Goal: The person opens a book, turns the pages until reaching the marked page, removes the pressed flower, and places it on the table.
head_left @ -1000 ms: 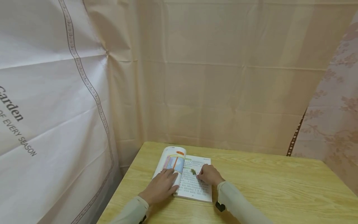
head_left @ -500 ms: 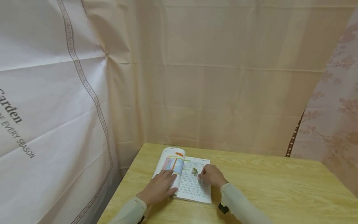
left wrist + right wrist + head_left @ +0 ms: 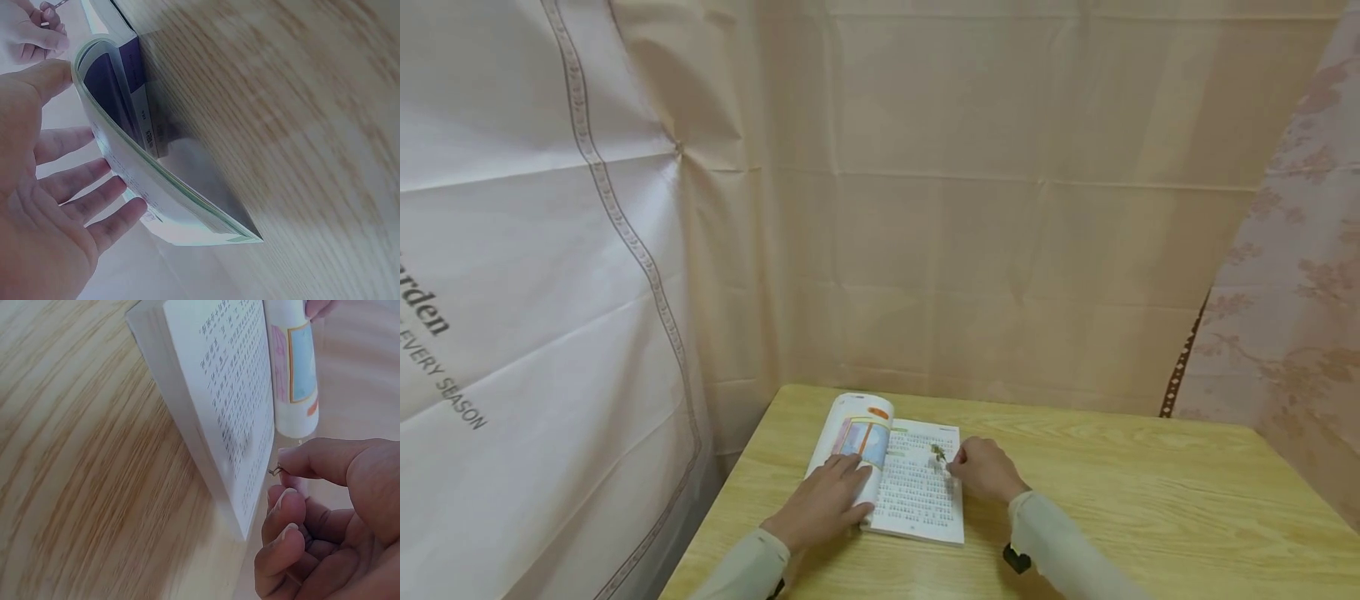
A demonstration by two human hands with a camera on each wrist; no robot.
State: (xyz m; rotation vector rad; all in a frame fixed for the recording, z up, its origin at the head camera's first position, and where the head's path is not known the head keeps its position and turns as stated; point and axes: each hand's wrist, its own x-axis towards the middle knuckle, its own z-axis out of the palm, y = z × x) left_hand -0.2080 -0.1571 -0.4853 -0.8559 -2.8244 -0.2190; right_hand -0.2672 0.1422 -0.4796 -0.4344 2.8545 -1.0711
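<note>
An open book [image 3: 917, 504] lies on the table, its right page covered in print. My left hand [image 3: 822, 500] rests on the curled left pages, which carry a colored picture [image 3: 867, 442]. In the left wrist view, the left hand's fingers [image 3: 75, 181] are extended against those pages. Over the right page, my right hand [image 3: 988, 470] pinches a small green sprig [image 3: 937, 452] by its thin stem. The right wrist view shows the stem's end [image 3: 275, 470] at the thumb and fingertips; the leafy part is hidden there.
The wood-grain table [image 3: 1120, 500] extends to the right of the book. A beige cloth [image 3: 970, 250] hangs behind it. A white printed cloth [image 3: 550, 333] hangs at the left, and a floral cloth [image 3: 1292, 317] at the right.
My right hand has moved a little to the right with the sprig, toward the page's outer edge. My left hand stays on the left pages.
</note>
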